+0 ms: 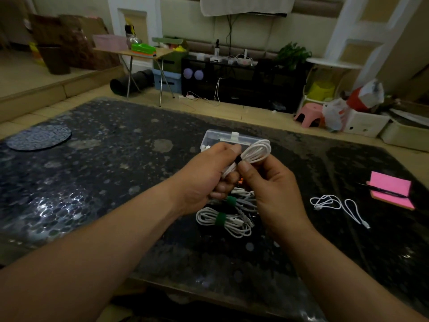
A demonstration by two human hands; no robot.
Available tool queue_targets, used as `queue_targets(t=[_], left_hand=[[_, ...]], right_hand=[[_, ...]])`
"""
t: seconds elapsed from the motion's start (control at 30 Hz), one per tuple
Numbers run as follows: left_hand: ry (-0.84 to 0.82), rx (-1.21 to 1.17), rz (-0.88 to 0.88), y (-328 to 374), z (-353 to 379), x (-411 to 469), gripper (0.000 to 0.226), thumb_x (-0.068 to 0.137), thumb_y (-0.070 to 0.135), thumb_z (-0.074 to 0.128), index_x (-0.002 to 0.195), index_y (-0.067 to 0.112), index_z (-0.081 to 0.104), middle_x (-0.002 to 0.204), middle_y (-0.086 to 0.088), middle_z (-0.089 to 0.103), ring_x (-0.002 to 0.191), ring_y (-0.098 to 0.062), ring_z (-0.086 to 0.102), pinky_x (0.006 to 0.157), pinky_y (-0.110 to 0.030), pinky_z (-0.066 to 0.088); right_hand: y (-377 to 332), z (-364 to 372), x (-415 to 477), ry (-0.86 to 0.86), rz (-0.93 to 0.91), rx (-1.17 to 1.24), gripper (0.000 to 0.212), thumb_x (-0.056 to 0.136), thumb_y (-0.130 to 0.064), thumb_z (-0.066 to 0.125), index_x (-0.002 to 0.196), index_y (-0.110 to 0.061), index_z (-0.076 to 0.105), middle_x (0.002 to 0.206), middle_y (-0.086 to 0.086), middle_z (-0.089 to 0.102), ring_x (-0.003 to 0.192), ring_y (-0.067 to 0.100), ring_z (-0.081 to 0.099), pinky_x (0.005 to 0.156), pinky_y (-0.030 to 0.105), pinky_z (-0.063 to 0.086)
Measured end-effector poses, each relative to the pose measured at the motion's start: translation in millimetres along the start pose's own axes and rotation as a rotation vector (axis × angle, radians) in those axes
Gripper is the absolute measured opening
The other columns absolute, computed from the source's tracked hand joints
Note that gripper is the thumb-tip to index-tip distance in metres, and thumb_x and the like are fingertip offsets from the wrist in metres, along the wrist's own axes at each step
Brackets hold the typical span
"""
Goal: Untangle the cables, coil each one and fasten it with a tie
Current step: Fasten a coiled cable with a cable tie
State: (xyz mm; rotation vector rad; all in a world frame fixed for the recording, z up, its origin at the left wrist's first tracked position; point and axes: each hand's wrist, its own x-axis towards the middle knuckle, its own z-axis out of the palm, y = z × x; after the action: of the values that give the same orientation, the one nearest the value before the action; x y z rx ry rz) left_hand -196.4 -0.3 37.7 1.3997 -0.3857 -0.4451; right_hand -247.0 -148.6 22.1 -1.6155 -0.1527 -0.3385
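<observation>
Dark and glossy with pale speckles, the table (104,182) fills most of what we see, and a cluttered room lies beyond its far edge. 2 bare forearms reach in over it, and the left hand (204,175) and right hand (276,191) meet above its middle.

The left hand has its fingers curled round the lower end of a coiled white cable (257,151), with the thumb laid along the top. The right hand pinches the same bundle between thumb and forefinger, right at the black tie (237,159) wrapped about its waist. Its other fingers hang loosely bent.

At far left we note a round mat (39,137) lying flat. Toward the far side sits a clear plastic box (220,135), and the held coil's loops overlap it in our view. At right lies a pink notepad (392,194).

Under the hands we count at least 2 tied coils (222,225) resting on the table and touching one another, each bound by a green tie (220,220). Between them and the notepad a loose white cable (336,205) sprawls untied, apart from both. A pen (383,191) lies across the notepad.
</observation>
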Motion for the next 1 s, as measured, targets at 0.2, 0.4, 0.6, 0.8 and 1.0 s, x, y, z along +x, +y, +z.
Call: queue_targets(t=[0.2, 0.4, 0.6, 0.8, 1.0], left_hand=[[0.204, 0.823, 0.472, -18, 5, -10, 0.021, 0.108, 0.027, 0.053, 0.129, 0.025, 0.052, 0.12, 0.005, 0.058, 0.103, -0.009, 0.061, 0.085, -0.035, 0.056], [0.198, 1.202, 0.62, -26, -4, -6, 0.05, 0.099, 0.026, 0.067, 0.144, 0.016, 0.049, 0.133, -0.002, 0.055, 0.115, -0.023, 0.06, 0.093, -0.044, 0.055], [0.17, 1.301, 0.661, -19, -2, -3, 0.031, 0.099, 0.026, 0.066, 0.127, 0.016, 0.055, 0.118, -0.002, 0.057, 0.093, -0.023, 0.062, 0.074, -0.044, 0.056], [0.275, 1.444, 0.66, -30, 3, -3, 0.019, 0.103, 0.028, 0.053, 0.119, 0.019, 0.058, 0.106, -0.001, 0.06, 0.081, -0.023, 0.062, 0.056, -0.038, 0.05], [0.221, 1.391, 0.578, -32, -4, 1, 0.035, 0.106, 0.039, 0.038, 0.132, 0.02, 0.054, 0.119, 0.0, 0.059, 0.094, -0.025, 0.062, 0.068, -0.047, 0.055]], right_hand=[[2, 2, 4, 0.119, 0.119, 0.042, 0.017, 0.106, -0.023, 0.062, 0.114, -0.019, 0.076, 0.103, -0.003, 0.081, 0.097, 0.011, 0.077, 0.085, 0.031, 0.061], [4, 1, 7, 0.158, 0.255, 0.122, 0.021, 0.101, -0.023, 0.068, 0.083, -0.014, 0.072, 0.063, -0.006, 0.066, 0.054, 0.003, 0.053, 0.056, 0.023, 0.043], [5, -7, 9, 0.164, 0.26, 0.006, 0.032, 0.095, -0.03, 0.076, 0.067, -0.018, 0.068, 0.053, -0.007, 0.056, 0.049, 0.006, 0.044, 0.051, 0.022, 0.038], [11, -8, 10, 0.159, 0.407, 0.078, 0.028, 0.091, -0.035, 0.08, 0.076, -0.012, 0.076, 0.059, 0.0, 0.057, 0.051, 0.011, 0.039, 0.049, 0.026, 0.036], [14, -14, 14, 0.075, 0.42, 0.011, 0.026, 0.098, -0.026, 0.072, 0.077, -0.017, 0.082, 0.057, -0.005, 0.058, 0.055, 0.009, 0.046, 0.059, 0.031, 0.038]])
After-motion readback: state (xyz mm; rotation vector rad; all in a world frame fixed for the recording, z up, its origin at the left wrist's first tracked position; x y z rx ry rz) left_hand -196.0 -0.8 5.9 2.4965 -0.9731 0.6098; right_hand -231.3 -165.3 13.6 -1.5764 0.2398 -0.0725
